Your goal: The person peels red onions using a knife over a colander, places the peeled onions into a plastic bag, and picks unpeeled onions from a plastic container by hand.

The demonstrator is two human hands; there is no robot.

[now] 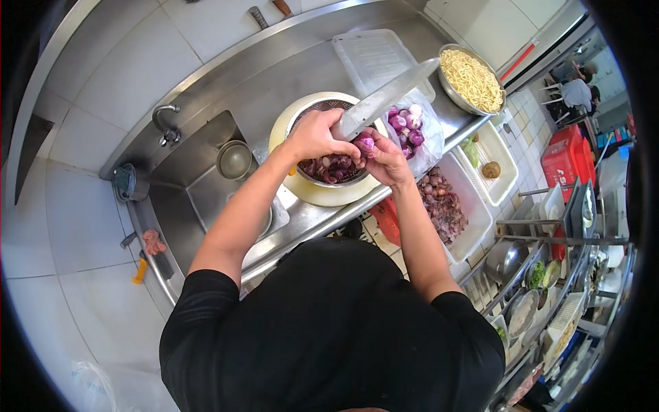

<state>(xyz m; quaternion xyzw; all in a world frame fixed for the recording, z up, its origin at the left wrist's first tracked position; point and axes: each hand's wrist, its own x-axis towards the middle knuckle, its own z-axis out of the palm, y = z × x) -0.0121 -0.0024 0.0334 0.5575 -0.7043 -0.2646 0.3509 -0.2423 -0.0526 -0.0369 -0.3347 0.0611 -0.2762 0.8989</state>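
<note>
The person's left hand (317, 136) was closed around the hidden handle of a broad steel knife (392, 94), and the right hand (390, 163) gripped a small purple onion (364, 143) against the blade's base, near the centre of the frame. Just below them, a perforated metal colander (321, 106) held dark purple onion pieces (331, 169), partly hidden by the hands; it sat within a round cream-coloured vessel (279, 130). Right of centre, a clear plastic bag (432, 137) carried peeled purple onions (405, 126); lower, a white rectangular tub (475, 206) contained brownish-purple onions and skins (443, 210). At upper right stood a round metal bowl (456, 98) of yellow noodles (472, 81). The blade crossed in front of a translucent plastic tray (360, 58). At left, a small round metal bowl (235, 161) lay in the steel sink (195, 206).
</note>
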